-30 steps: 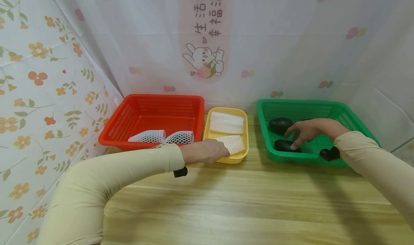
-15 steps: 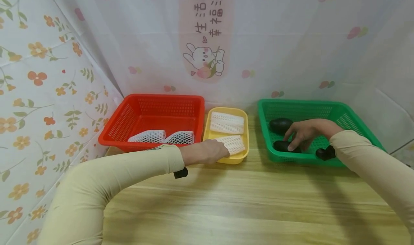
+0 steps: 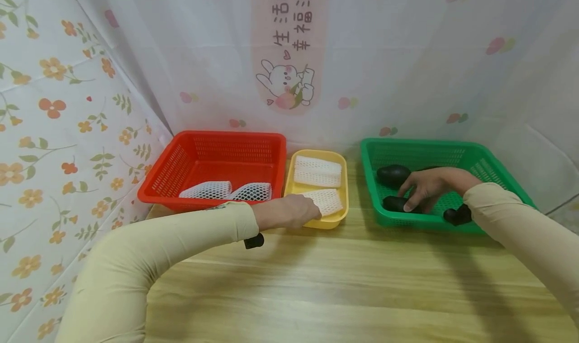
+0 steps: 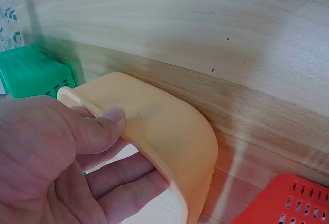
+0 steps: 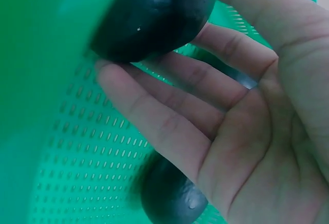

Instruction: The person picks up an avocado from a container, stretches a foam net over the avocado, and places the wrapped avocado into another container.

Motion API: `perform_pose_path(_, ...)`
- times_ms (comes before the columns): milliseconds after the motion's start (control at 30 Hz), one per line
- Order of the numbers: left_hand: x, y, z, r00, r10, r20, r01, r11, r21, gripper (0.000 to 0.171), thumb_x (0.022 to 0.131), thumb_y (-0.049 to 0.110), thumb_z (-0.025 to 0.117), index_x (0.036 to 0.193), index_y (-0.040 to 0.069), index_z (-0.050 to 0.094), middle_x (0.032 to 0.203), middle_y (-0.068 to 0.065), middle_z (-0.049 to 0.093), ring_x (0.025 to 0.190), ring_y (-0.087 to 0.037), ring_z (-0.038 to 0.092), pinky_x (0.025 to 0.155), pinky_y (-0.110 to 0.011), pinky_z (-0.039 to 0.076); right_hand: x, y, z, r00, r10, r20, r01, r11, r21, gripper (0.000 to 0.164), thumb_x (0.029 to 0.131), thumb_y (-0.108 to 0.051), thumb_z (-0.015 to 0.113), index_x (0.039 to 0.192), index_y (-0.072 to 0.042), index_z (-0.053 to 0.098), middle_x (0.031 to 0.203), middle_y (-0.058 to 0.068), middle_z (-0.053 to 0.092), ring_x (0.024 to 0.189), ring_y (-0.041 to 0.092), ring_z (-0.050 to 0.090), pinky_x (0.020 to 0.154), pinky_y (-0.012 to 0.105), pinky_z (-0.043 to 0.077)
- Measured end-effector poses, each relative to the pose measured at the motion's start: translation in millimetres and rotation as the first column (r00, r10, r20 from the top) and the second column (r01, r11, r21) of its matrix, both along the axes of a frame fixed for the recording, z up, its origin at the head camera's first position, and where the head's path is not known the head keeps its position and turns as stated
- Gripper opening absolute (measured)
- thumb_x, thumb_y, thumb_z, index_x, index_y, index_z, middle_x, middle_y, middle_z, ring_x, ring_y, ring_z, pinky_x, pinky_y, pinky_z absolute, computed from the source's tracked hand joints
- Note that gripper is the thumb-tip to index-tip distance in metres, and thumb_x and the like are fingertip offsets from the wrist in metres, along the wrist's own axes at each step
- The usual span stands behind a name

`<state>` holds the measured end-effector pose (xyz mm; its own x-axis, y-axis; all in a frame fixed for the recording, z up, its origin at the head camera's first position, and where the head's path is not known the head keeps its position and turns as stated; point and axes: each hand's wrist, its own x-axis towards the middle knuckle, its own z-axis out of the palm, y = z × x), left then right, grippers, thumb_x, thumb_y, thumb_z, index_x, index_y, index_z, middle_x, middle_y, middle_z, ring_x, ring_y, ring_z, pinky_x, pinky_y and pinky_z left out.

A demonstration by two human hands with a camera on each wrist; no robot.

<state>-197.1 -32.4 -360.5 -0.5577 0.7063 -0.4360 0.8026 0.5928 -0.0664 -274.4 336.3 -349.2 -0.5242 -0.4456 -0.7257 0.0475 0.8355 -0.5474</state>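
With its thumb on the outer wall and fingers inside, my left hand (image 3: 291,211) pinches the front rim of the small yellow basket (image 4: 175,126). Two white foam net sleeves (image 3: 318,172) lie flat in that basket. My right hand (image 3: 422,187) reaches into the green basket (image 3: 418,224), thumb and fingers curled round a dark, smooth, oval fruit (image 5: 159,18) near the front left corner. Behind it rests a second dark oval fruit (image 3: 393,174). Part of another dark shape shows beyond the right hand, mostly hidden.
A red basket (image 3: 235,141) stands left of the yellow one, with white foam nets (image 3: 251,192) along its front side. All the baskets sit on a wooden table (image 3: 316,282) against a printed cloth backdrop (image 3: 407,91). Flowered cloth (image 3: 54,132) hangs at the left.
The right hand has settled closer round the front dark fruit, its fingers reaching lower beside it. My left hand stays at the yellow basket's rim.
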Motion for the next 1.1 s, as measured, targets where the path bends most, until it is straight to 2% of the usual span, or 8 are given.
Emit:
perform_pose_path(267, -0.3, 0, 1.1, 1.0, -0.018, -0.018, 0.018, 1.0, 0.006, 0.033, 0.098, 0.002, 0.061, 0.125, 0.018, 0.069, 0.106, -0.002, 0.067, 0.094, -0.017, 0.06, 0.083, -0.033, 0.053, -3.9, -1, 0.2, 1.0, 0.023, -0.004, -0.023, 1.0, 0.013, 0.083, 0.091, -0.026, 0.08, 0.148, 0.014, 0.035, 0.144, 0.042, 0.037, 0.116, 0.041, 0.061, 0.086, 0.048, 0.056)
perform_pose_path(400, 0.5, -1, 1.1, 0.999, -0.028, -0.024, 0.029, 0.999, 0.017, 0.031, 0.099, 0.001, 0.06, 0.123, 0.017, 0.07, 0.104, -0.002, 0.067, 0.094, -0.018, 0.061, 0.083, -0.034, 0.054, -3.9, -4, 2.0, 0.999, 0.039, -0.012, -0.039, 0.999, 0.022, 0.083, 0.091, -0.026, 0.08, 0.148, 0.014, 0.035, 0.142, 0.043, 0.038, 0.113, 0.039, 0.062, 0.086, 0.048, 0.056)
perform_pose_path(667, 0.9, -1, 0.6, 0.999, -0.036, -0.026, 0.036, 0.999, 0.026, 0.025, 0.098, 0.003, 0.061, 0.118, 0.016, 0.07, 0.098, -0.002, 0.065, 0.087, -0.017, 0.058, 0.077, -0.033, 0.054, -4.8, -8, 5.8, 0.997, 0.078, -0.019, -0.077, 0.996, 0.035, 0.081, 0.09, -0.025, 0.081, 0.148, 0.012, 0.038, 0.142, 0.04, 0.041, 0.128, 0.049, 0.048, 0.088, 0.048, 0.055)
perform_pose_path(933, 0.3, -2, 2.0, 0.999, -0.029, -0.018, 0.03, 0.999, 0.03, 0.024, 0.099, 0.005, 0.061, 0.119, 0.016, 0.069, 0.096, -0.001, 0.063, 0.086, -0.017, 0.057, 0.076, -0.032, 0.053, -8.0, -9, 17.2, 0.986, 0.146, -0.076, -0.143, 0.989, 0.039, 0.08, 0.093, -0.027, 0.078, 0.148, 0.013, 0.036, 0.141, 0.04, 0.041, 0.128, 0.051, 0.047, 0.089, 0.048, 0.055)
perform_pose_path(1100, 1.3, -2, 1.9, 1.0, -0.025, -0.014, 0.025, 0.999, 0.031, 0.026, 0.098, 0.005, 0.062, 0.12, 0.017, 0.07, 0.1, -0.002, 0.065, 0.088, -0.017, 0.058, 0.077, -0.033, 0.053, -5.9, -7, 24.3, 0.979, 0.153, -0.138, -0.149, 0.988, 0.035, 0.078, 0.092, -0.027, 0.078, 0.146, 0.014, 0.04, 0.145, 0.039, 0.039, 0.131, 0.052, 0.043, 0.088, 0.045, 0.056)
